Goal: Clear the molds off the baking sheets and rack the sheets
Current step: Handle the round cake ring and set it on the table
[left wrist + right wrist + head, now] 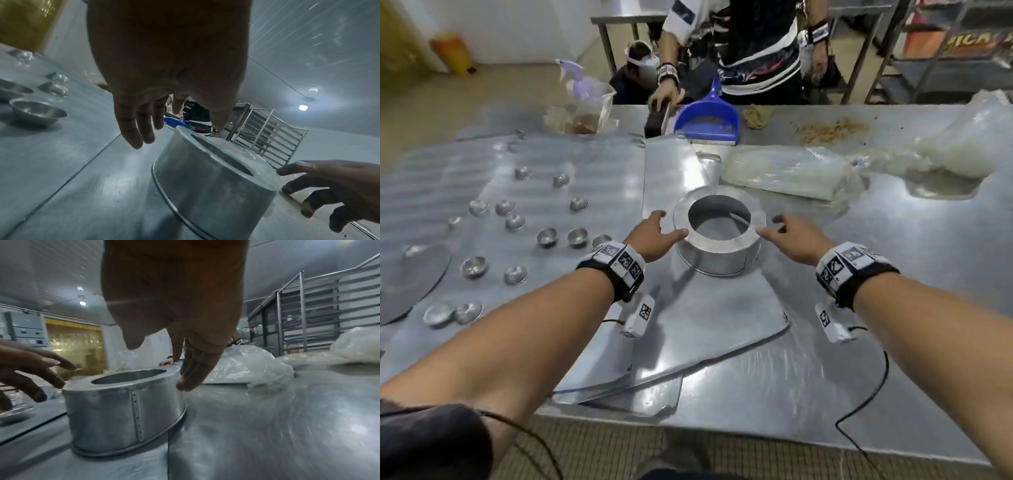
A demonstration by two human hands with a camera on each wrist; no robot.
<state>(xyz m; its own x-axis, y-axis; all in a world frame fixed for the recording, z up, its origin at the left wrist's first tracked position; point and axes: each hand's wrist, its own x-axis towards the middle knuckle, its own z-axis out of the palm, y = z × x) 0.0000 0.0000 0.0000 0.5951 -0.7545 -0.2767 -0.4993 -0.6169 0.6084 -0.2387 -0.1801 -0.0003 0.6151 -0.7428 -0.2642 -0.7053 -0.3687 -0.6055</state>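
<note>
A large round metal mold with an open top stands on a flat baking sheet at the table's middle. My left hand is spread open at its left side, thumb tip by the rim. My right hand is open at its right side, fingers pointing at the rim. Neither hand grips the mold; whether they touch it is unclear. The left wrist view shows the mold under my left hand. The right wrist view has it beside my right fingers. Several small cup molds lie scattered on the left sheet.
Across the table a person sweeps crumbs into a blue dustpan. Plastic bags lie beyond the mold to the right, near loose crumbs. More sheets overlap at the table's front edge. A metal sheet rack stands at the back right.
</note>
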